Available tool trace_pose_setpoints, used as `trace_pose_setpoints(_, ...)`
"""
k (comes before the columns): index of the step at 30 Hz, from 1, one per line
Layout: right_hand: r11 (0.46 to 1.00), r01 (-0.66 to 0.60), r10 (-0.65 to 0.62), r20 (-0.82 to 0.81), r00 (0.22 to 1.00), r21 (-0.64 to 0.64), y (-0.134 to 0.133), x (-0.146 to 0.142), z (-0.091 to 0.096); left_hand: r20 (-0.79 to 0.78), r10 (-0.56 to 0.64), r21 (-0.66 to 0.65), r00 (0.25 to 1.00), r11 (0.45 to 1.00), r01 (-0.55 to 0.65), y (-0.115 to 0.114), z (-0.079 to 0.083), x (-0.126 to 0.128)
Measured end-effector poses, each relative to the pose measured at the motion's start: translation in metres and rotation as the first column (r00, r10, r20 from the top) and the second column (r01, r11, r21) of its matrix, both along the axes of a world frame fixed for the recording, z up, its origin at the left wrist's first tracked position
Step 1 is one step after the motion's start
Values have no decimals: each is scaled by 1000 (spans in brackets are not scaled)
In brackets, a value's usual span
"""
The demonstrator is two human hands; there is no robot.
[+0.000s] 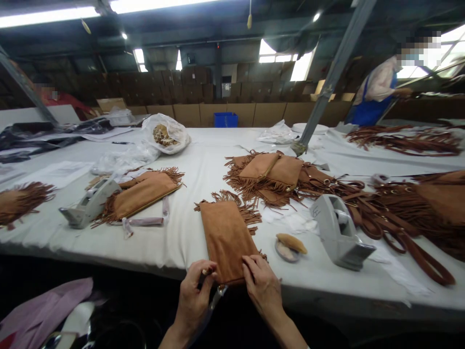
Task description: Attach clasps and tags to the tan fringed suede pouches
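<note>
A tan suede pouch with a fringe (225,235) lies lengthwise on the white table (174,242), its near end at the table's front edge. My left hand (194,296) is closed at the pouch's near left corner, pinching a small metal piece, with a thin strip hanging below it. My right hand (262,283) rests on the near right corner, fingers bent and pressing the suede down.
A grey tape dispenser (339,232) stands to the right, another (89,203) to the left. Piles of fringed pouches (271,177) and brown straps (395,218) fill the right side. A small dish with a sponge (290,245) sits near the pouch. A person in blue (376,92) works far right.
</note>
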State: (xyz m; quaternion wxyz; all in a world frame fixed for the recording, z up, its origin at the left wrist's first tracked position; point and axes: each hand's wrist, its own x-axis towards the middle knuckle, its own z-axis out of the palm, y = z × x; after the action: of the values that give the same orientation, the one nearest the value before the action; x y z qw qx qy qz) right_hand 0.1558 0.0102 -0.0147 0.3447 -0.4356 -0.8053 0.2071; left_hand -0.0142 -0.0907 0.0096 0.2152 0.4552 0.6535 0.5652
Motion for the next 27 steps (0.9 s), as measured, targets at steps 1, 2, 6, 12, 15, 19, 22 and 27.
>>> trace_pose_setpoints(1, 998, -20, 17, -46, 999, -65, 1, 3, 5, -11, -53, -10, 999, 999, 52, 4, 5, 0)
trace_pose_setpoints(2, 989, -53, 37, -110, 993, -141, 1, 7, 12, -19, -91, -29, 996, 996, 90, 8, 9, 2)
trace_pose_setpoints(6, 907, -287, 164, -368, 915, -309, -4, 17, 41, -102, -177, -138, 979, 977, 162, 21, 13, 11)
trace_pose_setpoints(12, 924, -244, 121, -378, 918, -294, -16, 8, 52, -143, -341, -215, 929, 927, 307, 27, 6, 26)
trace_pose_setpoints(15, 912, -243, 89, -421, 903, -329, -16, 9, 49, -49, -483, -177, 874, 865, 469, 26, 10, 29)
trace_pose_setpoints(19, 916, -231, 54, -471, 880, -327, -19, 18, 49, -79, -577, -90, 813, 816, 571, 32, 10, 36)
trace_pose_setpoints(22, 924, -190, 14, -468, 883, -331, -18, 27, 46, -253, -484, 29, 838, 862, 506, 42, 0, 43)
trace_pose_setpoints(27, 980, 116, -157, -270, 950, -161, 7, 57, 24, -484, -385, 124, 786, 859, 497, 61, -21, 50)
